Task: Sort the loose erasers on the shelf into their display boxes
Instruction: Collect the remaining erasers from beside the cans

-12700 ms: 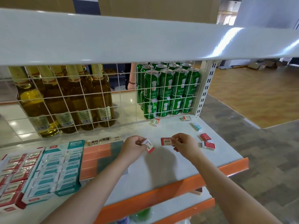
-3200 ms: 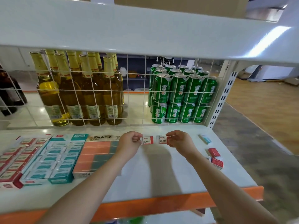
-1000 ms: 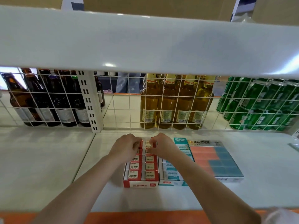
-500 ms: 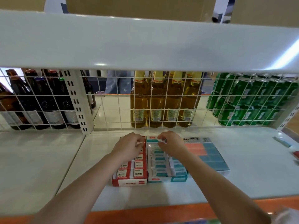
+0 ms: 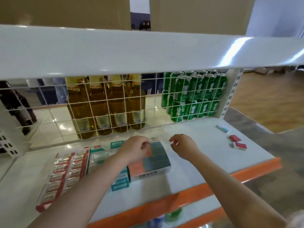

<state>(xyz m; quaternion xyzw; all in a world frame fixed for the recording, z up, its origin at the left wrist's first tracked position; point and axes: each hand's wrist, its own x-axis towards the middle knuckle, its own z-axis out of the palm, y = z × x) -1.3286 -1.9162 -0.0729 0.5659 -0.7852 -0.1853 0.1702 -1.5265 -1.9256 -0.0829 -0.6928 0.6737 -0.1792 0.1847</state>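
Note:
A red display box (image 5: pixel 64 173) full of red erasers lies at the left of the white shelf (image 5: pixel 194 155). Beside it is a teal display box (image 5: pixel 98 157), partly hidden by my left forearm. My left hand (image 5: pixel 135 148) hovers over an orange and teal box (image 5: pixel 156 159) with loosely curled fingers and holds nothing. My right hand (image 5: pixel 182 146) hangs further right above the bare shelf, also loosely curled and empty. At the right end lie a loose teal eraser (image 5: pixel 222 128) and two loose red erasers (image 5: pixel 234 138) (image 5: pixel 240 145).
A white wire grid (image 5: pixel 115 102) closes the back of the shelf, with yellow bottles (image 5: pixel 105 106) and green cans (image 5: pixel 192 97) behind it. The upper shelf board (image 5: pixel 131 51) overhangs. An orange strip (image 5: pixel 213 180) marks the front edge.
Both hands have left the far end of the red and teal boxes and moved right, empty. The view has swung right, bringing the loose erasers into sight.

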